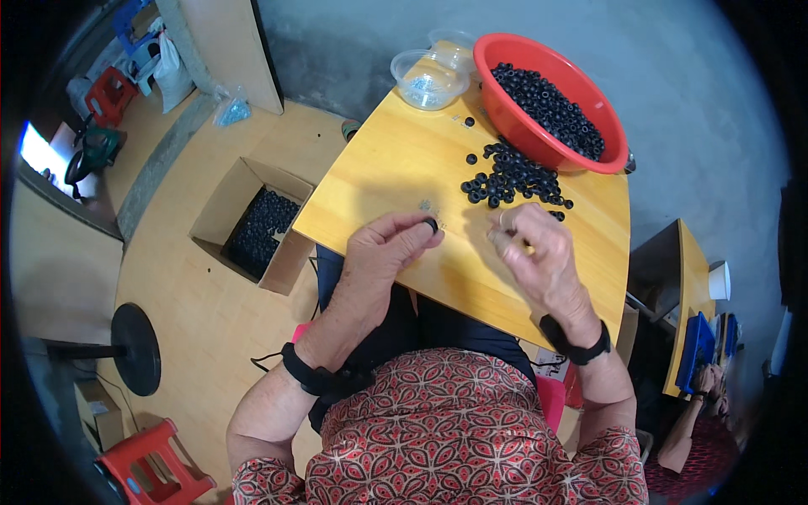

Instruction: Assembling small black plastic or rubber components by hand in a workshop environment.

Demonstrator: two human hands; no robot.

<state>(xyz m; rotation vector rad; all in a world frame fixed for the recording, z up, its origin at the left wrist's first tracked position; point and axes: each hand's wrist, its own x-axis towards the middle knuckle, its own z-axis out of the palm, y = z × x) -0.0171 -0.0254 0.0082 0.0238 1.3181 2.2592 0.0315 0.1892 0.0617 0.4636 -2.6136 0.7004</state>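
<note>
My left hand (389, 248) is over the near part of the wooden table, thumb and forefinger closed on a small round black ring-shaped piece (432, 225). To its right my right hand (543, 252) is held with its fingertips pinched together. Whatever it may hold is too small to make out. A few tiny shiny bits (426, 204) lie on the tabletop just beyond my left fingertips. Beyond my right hand spreads a loose heap of black ring-shaped pieces (515, 175), several of them strayed to its edges.
A red basin (619, 139) full of black pieces stands at the table's (362, 185) far right. Clear plastic bowls (402, 67), one with small bits, stand beside it. On the floor at left is a cardboard box (220, 198) of black pieces. Another person's hand (709, 380) shows at lower right.
</note>
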